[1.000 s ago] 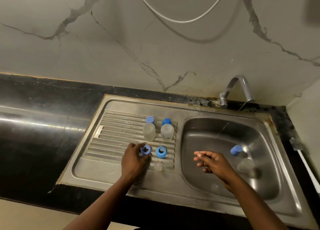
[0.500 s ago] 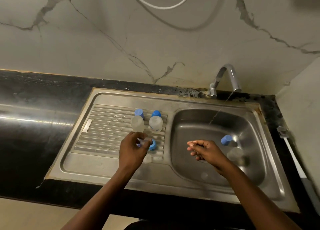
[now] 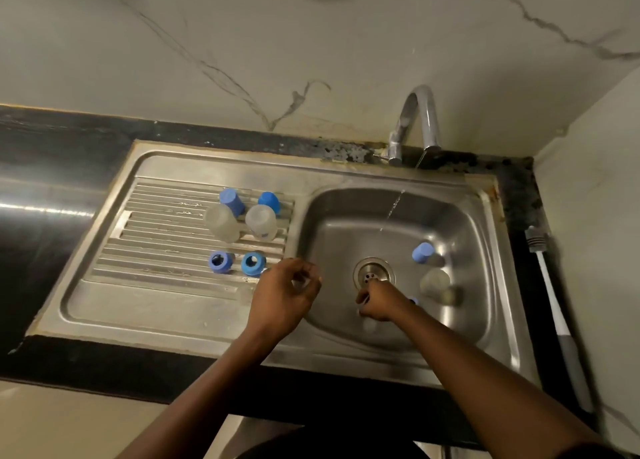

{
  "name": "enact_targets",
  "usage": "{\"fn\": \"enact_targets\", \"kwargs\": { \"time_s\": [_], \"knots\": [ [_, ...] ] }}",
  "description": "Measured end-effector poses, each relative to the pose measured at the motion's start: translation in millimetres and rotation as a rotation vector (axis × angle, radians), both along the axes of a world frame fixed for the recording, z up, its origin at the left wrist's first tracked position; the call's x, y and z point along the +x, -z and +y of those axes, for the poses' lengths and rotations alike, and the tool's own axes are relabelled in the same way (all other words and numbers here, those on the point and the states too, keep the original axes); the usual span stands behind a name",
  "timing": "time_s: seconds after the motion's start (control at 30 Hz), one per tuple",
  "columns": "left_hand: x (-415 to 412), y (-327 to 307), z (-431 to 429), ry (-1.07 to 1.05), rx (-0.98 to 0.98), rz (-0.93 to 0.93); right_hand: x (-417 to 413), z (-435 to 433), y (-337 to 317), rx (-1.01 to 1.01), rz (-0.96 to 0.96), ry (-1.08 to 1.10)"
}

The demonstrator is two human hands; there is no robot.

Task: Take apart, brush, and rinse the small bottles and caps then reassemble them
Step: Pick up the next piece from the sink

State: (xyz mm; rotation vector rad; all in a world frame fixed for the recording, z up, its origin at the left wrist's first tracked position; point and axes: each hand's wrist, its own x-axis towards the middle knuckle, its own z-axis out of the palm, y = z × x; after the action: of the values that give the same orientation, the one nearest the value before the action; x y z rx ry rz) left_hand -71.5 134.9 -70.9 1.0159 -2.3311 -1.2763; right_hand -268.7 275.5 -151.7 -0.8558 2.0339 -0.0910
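Rinse step: left hand [image 3: 287, 294] and right hand [image 3: 378, 302] both curled, grip unclear, at sink [image 3: 346, 223]; next probably grab bottle [image 3: 434, 281] at 3 o'clock of drain [image 3: 374, 272].

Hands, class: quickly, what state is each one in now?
Left hand: fingers curled; contents cannot be told.
Right hand: fingers curled; contents cannot be told.

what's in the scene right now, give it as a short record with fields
drainboard: two capped bottles, two blue rings nearer, holes up
basin: blue cap and clear bottle right of drain
tap: running, thin stream
left hand: over basin's left rim, fingers curled, contents unclear
right hand: in basin beside drain, fingers curled, contents unclear
brush: on counter right of sink
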Motion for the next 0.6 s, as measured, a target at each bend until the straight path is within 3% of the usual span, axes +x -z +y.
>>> {"fn": "enact_targets", "kwargs": {
  "time_s": [0.13, 0.33, 0.43, 0.6],
  "knots": [
    [-4, 5, 11, -0.028, -0.003, -0.011, -1, 0, 14, 0.199, 0.072, -0.196],
    [-7, 6, 26, -0.093, 0.016, -0.030, 0, 6, 29, 0.206, 0.146, -0.252],
    [-11, 4, 31, -0.089, 0.034, -0.041, -1, 8, 25, 0.142, 0.148, -0.210],
    [-36, 1, 29, -0.029, 0.029, -0.043, -32, 8, -3, -0.161, 0.169, 0.069]
  ]
}}
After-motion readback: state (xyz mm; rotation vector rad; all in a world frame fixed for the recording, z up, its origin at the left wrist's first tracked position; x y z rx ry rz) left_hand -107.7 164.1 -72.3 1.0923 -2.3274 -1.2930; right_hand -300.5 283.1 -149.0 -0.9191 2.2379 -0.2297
